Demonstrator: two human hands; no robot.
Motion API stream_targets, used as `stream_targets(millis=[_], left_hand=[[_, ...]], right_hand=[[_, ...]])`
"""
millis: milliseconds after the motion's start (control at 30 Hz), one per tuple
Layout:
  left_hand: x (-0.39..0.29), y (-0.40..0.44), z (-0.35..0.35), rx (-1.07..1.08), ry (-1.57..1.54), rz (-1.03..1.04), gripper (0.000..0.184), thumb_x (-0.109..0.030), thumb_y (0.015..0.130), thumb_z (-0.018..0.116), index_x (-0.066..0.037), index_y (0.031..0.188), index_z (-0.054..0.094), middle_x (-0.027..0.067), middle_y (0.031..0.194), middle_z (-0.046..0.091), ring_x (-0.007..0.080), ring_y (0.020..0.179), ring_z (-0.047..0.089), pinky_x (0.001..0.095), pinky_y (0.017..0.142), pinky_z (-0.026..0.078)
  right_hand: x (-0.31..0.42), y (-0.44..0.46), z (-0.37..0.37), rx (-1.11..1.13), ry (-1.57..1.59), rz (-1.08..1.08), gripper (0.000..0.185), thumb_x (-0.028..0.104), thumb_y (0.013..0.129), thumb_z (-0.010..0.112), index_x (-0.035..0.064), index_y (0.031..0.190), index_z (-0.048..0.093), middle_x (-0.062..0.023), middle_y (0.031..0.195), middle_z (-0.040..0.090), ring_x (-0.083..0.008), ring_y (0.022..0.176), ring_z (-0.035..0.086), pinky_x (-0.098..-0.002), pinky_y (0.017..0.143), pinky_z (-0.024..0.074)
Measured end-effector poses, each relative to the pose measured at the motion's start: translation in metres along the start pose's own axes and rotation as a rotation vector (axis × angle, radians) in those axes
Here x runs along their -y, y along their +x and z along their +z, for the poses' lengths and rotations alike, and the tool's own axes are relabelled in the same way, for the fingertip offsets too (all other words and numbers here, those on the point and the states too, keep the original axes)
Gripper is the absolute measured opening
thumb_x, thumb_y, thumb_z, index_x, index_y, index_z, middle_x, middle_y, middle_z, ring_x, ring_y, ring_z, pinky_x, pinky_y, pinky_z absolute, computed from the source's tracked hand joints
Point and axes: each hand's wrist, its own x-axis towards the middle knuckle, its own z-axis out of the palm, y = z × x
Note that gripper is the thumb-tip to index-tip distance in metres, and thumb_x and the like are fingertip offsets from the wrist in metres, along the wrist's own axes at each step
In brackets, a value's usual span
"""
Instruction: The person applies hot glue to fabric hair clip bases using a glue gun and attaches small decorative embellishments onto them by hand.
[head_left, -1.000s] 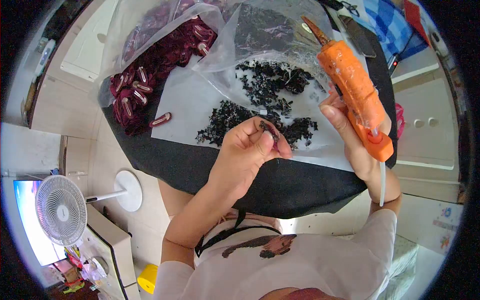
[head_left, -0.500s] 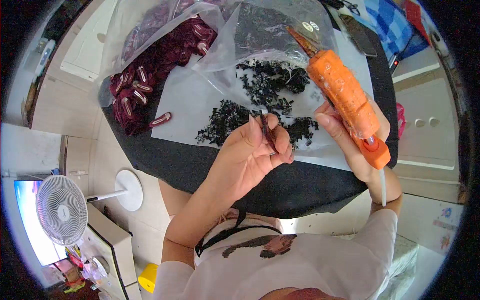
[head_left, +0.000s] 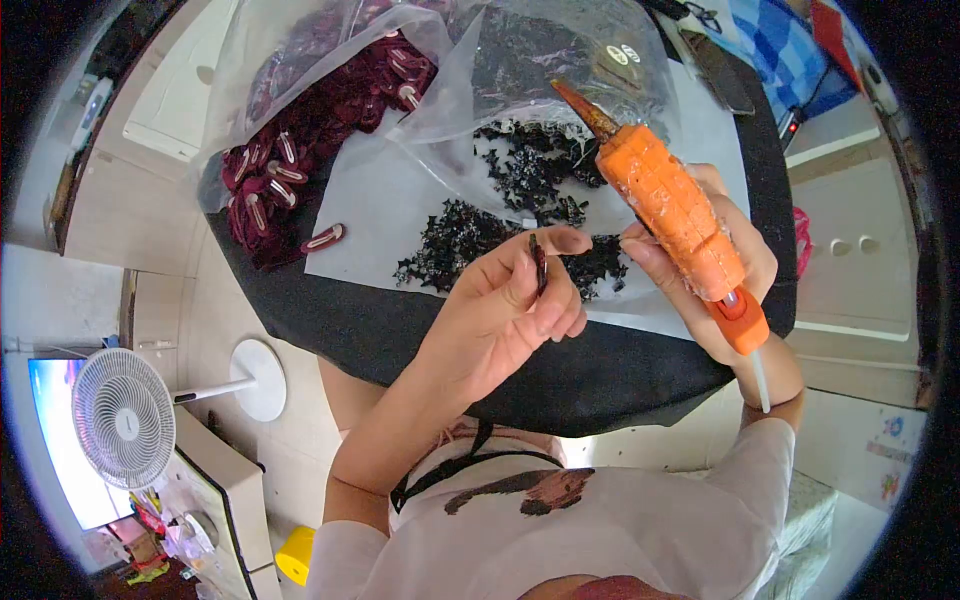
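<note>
Between the thumb and fingers of my left hand (head_left: 510,310) is a small dark hair clip (head_left: 540,264), held upright on edge. My right hand (head_left: 715,260) is wrapped round an orange glue gun (head_left: 672,210), whose brown-stained nozzle points up and left, above the black pieces. A white glue stick trails from its back end. Small black pieces (head_left: 455,245) lie in heaps on a white sheet (head_left: 350,215), just beyond my left hand. One maroon clip (head_left: 323,238) lies alone at the sheet's left edge.
Many maroon clips (head_left: 285,150) are piled at the table's left, partly under a clear plastic bag (head_left: 440,130). A black cloth (head_left: 340,330) covers the table. Glasses (head_left: 702,15) and a dark flat object (head_left: 718,70) lie at the back right. A fan (head_left: 122,420) stands left.
My left hand has turned and its fingers have shifted around the clip. The glue gun has moved left and slightly down, closer to my left hand.
</note>
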Motion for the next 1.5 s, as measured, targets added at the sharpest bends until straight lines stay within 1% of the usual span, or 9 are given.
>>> stream_targets(millis=[233, 333, 533, 633, 833, 967, 1033, 1133, 1500], left_hand=[[0.004, 0.001, -0.001, -0.027, -0.018, -0.040, 0.040, -0.045, 0.092, 0.037, -0.007, 0.089, 0.048, -0.0015, 0.058, 0.036, 0.0100, 0.058, 0.035, 0.0252, 0.059, 0.030], [0.005, 0.002, -0.010, 0.023, 0.097, -0.006, 0.037, -0.043, 0.093, 0.038, -0.008, 0.082, 0.046, -0.0016, 0.059, 0.037, 0.0095, 0.057, 0.034, 0.0251, 0.059, 0.030], [0.005, 0.000, -0.008, -0.059, 0.180, 0.014, 0.037, -0.043, 0.092, 0.040, -0.008, 0.079, 0.046, -0.0013, 0.060, 0.040, 0.0084, 0.055, 0.033, 0.0240, 0.059, 0.029], [0.004, 0.000, -0.010, 0.000, 0.020, 0.028, 0.044, -0.039, 0.094, 0.038, 0.001, 0.098, 0.054, 0.0004, 0.067, 0.045, 0.0091, 0.063, 0.039, 0.0258, 0.066, 0.034], [0.001, 0.002, -0.007, 0.060, -0.042, -0.004, 0.059, -0.046, 0.093, 0.031, 0.006, 0.116, 0.047, 0.0001, 0.066, 0.042, 0.0085, 0.063, 0.038, 0.0263, 0.066, 0.035], [0.001, 0.000, -0.005, 0.086, -0.080, -0.035, 0.055, -0.049, 0.092, 0.031, 0.002, 0.099, 0.050, 0.0018, 0.066, 0.043, 0.0097, 0.062, 0.039, 0.0265, 0.065, 0.035], [0.004, 0.001, -0.011, 0.171, -0.145, -0.034, 0.050, -0.049, 0.091, 0.032, -0.002, 0.088, 0.048, 0.0025, 0.066, 0.043, 0.0106, 0.062, 0.039, 0.0267, 0.064, 0.035], [0.004, -0.001, -0.004, 0.118, -0.102, -0.044, 0.044, -0.048, 0.090, 0.036, -0.006, 0.078, 0.041, 0.0034, 0.066, 0.044, 0.0115, 0.062, 0.041, 0.0268, 0.064, 0.035], [0.005, 0.001, -0.011, 0.031, 0.018, 0.041, 0.035, -0.037, 0.094, 0.042, -0.008, 0.074, 0.043, 0.0006, 0.062, 0.041, 0.0088, 0.058, 0.036, 0.0235, 0.061, 0.031]], right_hand=[[-0.001, 0.004, -0.001, 0.002, -0.063, -0.096, 0.034, -0.003, 0.070, 0.073, -0.0001, 0.099, 0.056, -0.0121, 0.101, 0.058, -0.0193, 0.091, 0.057, -0.0282, 0.079, 0.0446], [-0.003, 0.004, 0.000, -0.003, -0.065, -0.130, 0.033, -0.003, 0.068, 0.074, 0.0011, 0.095, 0.056, -0.0122, 0.097, 0.061, -0.0223, 0.094, 0.056, -0.0310, 0.081, 0.0443], [-0.003, 0.005, -0.001, -0.001, -0.071, -0.168, 0.032, -0.003, 0.068, 0.074, 0.0015, 0.094, 0.055, -0.0113, 0.090, 0.064, -0.0256, 0.097, 0.055, -0.0348, 0.082, 0.0442], [-0.001, 0.004, -0.001, -0.008, -0.069, -0.148, 0.032, -0.003, 0.068, 0.073, 0.0013, 0.094, 0.055, -0.0111, 0.091, 0.064, -0.0257, 0.097, 0.055, -0.0345, 0.082, 0.0442], [0.003, 0.004, -0.001, -0.040, -0.054, -0.063, 0.032, -0.002, 0.069, 0.073, 0.0005, 0.095, 0.056, -0.0119, 0.093, 0.062, -0.0252, 0.097, 0.055, -0.0331, 0.081, 0.0440], [-0.005, 0.005, -0.002, -0.012, -0.079, -0.184, 0.032, -0.002, 0.070, 0.073, 0.0001, 0.096, 0.056, -0.0127, 0.095, 0.061, -0.0244, 0.096, 0.055, -0.0324, 0.082, 0.0434], [-0.003, 0.004, -0.002, -0.019, -0.072, -0.166, 0.031, -0.002, 0.070, 0.073, 0.0002, 0.096, 0.056, -0.0126, 0.095, 0.061, -0.0248, 0.094, 0.056, -0.0330, 0.083, 0.0430], [0.001, 0.004, -0.002, -0.026, -0.037, -0.127, 0.030, -0.002, 0.069, 0.073, 0.0005, 0.094, 0.056, -0.0122, 0.092, 0.062, -0.0259, 0.093, 0.056, -0.0344, 0.083, 0.0429], [0.002, 0.007, -0.002, -0.028, -0.064, -0.190, 0.029, 0.000, 0.068, 0.075, 0.0012, 0.089, 0.055, -0.0112, 0.088, 0.064, -0.0273, 0.090, 0.056, -0.0365, 0.080, 0.0437]])
